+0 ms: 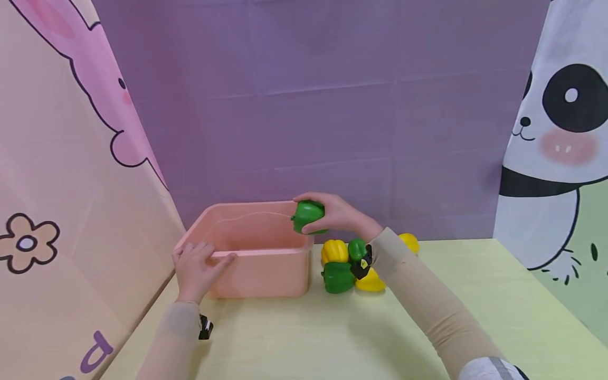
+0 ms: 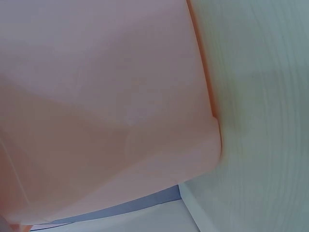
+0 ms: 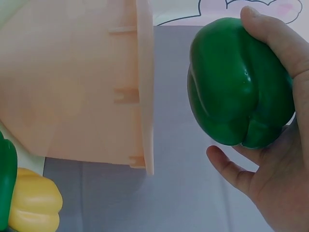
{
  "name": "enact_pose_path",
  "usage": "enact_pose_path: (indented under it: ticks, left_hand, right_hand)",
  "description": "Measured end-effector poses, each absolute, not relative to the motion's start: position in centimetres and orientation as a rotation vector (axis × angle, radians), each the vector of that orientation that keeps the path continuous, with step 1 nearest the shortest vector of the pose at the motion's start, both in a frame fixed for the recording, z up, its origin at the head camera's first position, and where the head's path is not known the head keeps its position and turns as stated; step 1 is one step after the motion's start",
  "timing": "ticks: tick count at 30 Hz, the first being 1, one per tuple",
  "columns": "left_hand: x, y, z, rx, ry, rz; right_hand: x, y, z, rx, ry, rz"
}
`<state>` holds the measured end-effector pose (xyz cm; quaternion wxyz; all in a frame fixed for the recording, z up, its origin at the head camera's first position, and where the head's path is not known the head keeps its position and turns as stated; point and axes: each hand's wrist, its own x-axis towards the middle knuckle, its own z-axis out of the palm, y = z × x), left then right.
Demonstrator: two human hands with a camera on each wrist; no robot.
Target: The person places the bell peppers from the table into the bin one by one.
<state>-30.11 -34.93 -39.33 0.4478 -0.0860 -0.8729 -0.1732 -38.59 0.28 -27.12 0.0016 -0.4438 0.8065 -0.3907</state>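
My right hand (image 1: pixel 332 214) grips a green bell pepper (image 1: pixel 307 215) between thumb and fingers, over the right rim of a pink plastic bin (image 1: pixel 268 277). In the right wrist view the pepper (image 3: pixel 236 87) is held above the level of the bin's rim (image 3: pixel 146 92), its lobed end facing the camera. My left hand (image 1: pixel 197 266) holds the bin's front rim near the left corner, with the thumb along the outer side. The bin's outer wall (image 2: pixel 120 106) fills most of the left wrist view. The front wall hides the bin's floor.
Right of the bin, several peppers sit close together on the pale table (image 1: pixel 285 338): a yellow one (image 1: pixel 334 252), a larger green one (image 1: pixel 338 278), a smaller green one (image 1: pixel 357 249) and another yellow one (image 1: pixel 370 282). One more yellow pepper (image 1: pixel 409 242) shows behind my right forearm. A purple cloth (image 1: pixel 332 105) hangs behind.
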Motion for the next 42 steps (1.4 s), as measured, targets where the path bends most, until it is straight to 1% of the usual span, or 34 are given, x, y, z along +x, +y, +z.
enact_pose_path:
  ticks: [6,18,35,42]
  left_hand:
    - [-30.1,-35.0,-39.3,-0.235,-2.135,-0.425]
    - [-30.1,-34.8,-39.2,-0.251,-2.116,-0.421]
    - [-30.2,-34.9,-39.2,-0.239,-2.127,-0.407]
    - [-30.2,-34.9,-39.2,-0.245,-2.119,-0.409]
  right_hand:
    - [-38.8,-0.7,-27.5,-1.403,2.500,-1.251]
    - [-38.9,-2.4,-28.6,-1.323,2.421,-1.304]
    - [-39.7,-4.2,-29.9,-1.372,2.582,-1.200]
    - [-40.1,-4.6,-30.7,-1.371,2.546,-1.187]
